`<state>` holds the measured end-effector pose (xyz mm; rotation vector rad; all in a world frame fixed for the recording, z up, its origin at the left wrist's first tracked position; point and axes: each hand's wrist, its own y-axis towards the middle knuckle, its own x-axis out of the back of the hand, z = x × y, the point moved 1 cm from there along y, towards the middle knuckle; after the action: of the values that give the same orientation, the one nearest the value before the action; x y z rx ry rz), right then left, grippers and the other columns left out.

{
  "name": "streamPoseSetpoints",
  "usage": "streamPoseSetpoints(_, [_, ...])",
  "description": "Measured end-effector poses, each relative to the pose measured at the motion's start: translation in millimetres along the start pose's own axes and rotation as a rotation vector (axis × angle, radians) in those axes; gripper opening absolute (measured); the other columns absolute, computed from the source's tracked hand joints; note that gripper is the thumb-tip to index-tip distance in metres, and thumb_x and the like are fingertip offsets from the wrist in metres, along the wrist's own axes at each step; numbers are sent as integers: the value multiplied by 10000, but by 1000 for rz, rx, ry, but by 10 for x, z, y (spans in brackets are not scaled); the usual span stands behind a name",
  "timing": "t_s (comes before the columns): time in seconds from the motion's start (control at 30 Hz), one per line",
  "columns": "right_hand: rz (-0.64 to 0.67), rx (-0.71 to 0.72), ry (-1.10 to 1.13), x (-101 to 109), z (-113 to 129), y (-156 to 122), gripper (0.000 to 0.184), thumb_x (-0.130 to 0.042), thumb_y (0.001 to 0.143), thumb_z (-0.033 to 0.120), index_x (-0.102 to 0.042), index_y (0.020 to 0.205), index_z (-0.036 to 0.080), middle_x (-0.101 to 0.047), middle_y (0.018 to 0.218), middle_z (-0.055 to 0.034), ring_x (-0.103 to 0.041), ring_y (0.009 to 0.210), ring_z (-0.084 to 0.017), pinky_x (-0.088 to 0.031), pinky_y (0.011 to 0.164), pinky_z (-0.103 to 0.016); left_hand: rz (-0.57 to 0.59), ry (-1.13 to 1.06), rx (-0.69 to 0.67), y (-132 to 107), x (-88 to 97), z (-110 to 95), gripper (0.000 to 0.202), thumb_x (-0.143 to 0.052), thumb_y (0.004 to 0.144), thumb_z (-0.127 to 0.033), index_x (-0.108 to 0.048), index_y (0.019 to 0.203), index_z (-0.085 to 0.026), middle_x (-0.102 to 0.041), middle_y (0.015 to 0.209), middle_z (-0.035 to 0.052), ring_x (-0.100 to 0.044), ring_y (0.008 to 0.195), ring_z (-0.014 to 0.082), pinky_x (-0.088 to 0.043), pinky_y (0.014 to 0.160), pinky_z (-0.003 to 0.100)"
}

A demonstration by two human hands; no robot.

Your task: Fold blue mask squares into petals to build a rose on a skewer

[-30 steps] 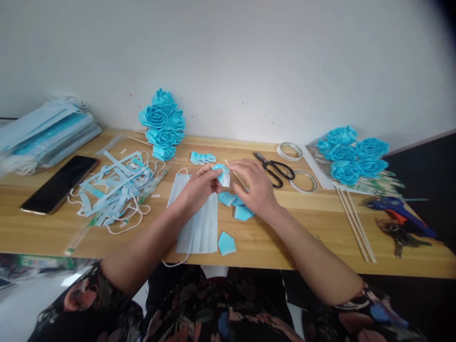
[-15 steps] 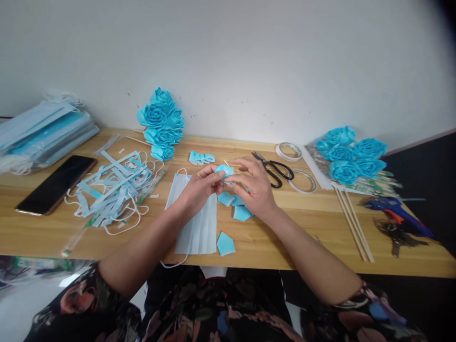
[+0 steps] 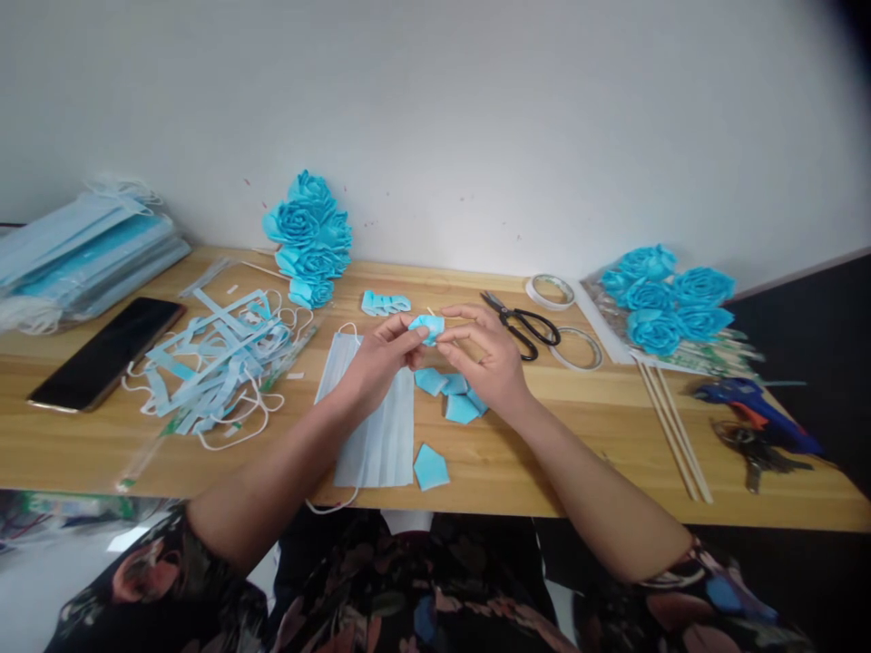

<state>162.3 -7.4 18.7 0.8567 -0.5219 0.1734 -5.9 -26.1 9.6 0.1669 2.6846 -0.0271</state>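
Note:
A small folded blue petal piece (image 3: 428, 326) is held between both hands above the middle of the table, with a thin pale stick tip (image 3: 430, 311) showing behind it. My left hand (image 3: 381, 358) pinches its left side between thumb and fingers. On its right edge, the curled fingertips of my right hand (image 3: 483, 349) close against the same piece. Several cut blue petals (image 3: 461, 408) lie beneath my hands, and a single five-sided petal (image 3: 431, 467) rests nearer the edge. Below my left forearm is a pale face mask (image 3: 391, 440) with ear loops.
Black-handled scissors (image 3: 527, 325) and tape rolls (image 3: 550, 290) lie to the right. Blue fabric roses (image 3: 309, 236) stand at the back, others (image 3: 657, 295) at right near sticks (image 3: 673, 431), a glue gun (image 3: 758, 413) and keys (image 3: 755, 449). Mask scraps (image 3: 210, 363) and a phone (image 3: 109, 354) lie left.
The blue piece has turned slightly between my fingers. My right hand's fingers have drawn a little closer together around its right edge. The things on the table stay put.

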Motion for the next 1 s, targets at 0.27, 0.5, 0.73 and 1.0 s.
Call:
streamPoseSetpoints(0.27, [0, -136, 129, 8, 12, -4, 43, -656, 881, 248, -662, 838, 244, -715, 1089, -42, -657, 1078, -208, -515, 954, -431, 17, 52, -16, 3, 10, 33, 182, -727, 799, -305, -610, 770, -170, -549, 638, -31, -469, 557, 68, -372, 556, 213])
streamPoseSetpoints(0.5, [7, -323, 309, -29, -20, -17, 295, -702, 832, 310, -630, 1113, 253, -709, 1120, -52, -667, 1052, -196, -564, 879, -382, 40, 47, 1, -3, 4, 37, 199, -733, 794, -325, -607, 774, -172, -547, 613, -39, -468, 553, 70, -370, 562, 217])
streamPoseSetpoints(0.73, [55, -445, 372, -16, -29, -7, 357, -697, 824, 326, -664, 1172, 252, -723, 957, -22, -675, 893, -166, -556, 835, -356, 41, 50, 13, -5, -1, 30, 218, -746, 782, -335, -602, 770, -172, -547, 618, -37, -472, 560, 73, -374, 568, 222])
streamPoseSetpoints(1.0, [37, -471, 386, -23, -27, -5, 222, -680, 810, 316, -704, 1004, 212, -717, 874, -12, -633, 769, -139, -532, 747, -306, 69, 100, 2, -8, 8, 49, 230, -714, 823, -360, -598, 795, -163, -556, 627, -34, -470, 554, 72, -369, 562, 220])
